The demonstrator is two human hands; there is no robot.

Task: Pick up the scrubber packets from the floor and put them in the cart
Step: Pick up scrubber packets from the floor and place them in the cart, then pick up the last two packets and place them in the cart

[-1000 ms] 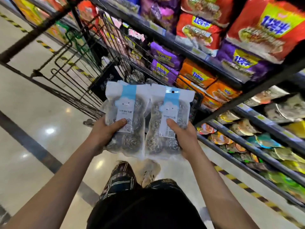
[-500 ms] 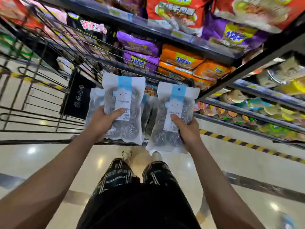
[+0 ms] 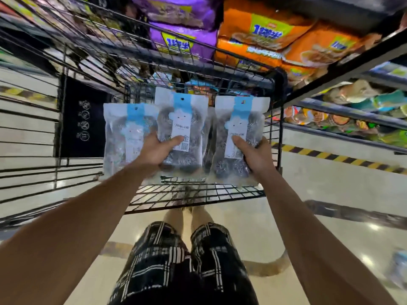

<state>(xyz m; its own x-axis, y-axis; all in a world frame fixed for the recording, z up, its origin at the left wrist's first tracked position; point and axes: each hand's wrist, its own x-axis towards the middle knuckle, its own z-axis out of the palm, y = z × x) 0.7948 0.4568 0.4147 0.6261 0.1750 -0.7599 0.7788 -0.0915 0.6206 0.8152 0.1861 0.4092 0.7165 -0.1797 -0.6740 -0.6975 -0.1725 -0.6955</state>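
The packets have moved forward over the cart. Left hand grips two scrubber packets, partly hidden; right hand grips one scrubber packet.

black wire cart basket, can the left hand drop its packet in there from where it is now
Probably yes. The left hand holds its clear scrubber packet with the blue header over the black wire cart basket, whose top is open, and nothing appears to lie between them.
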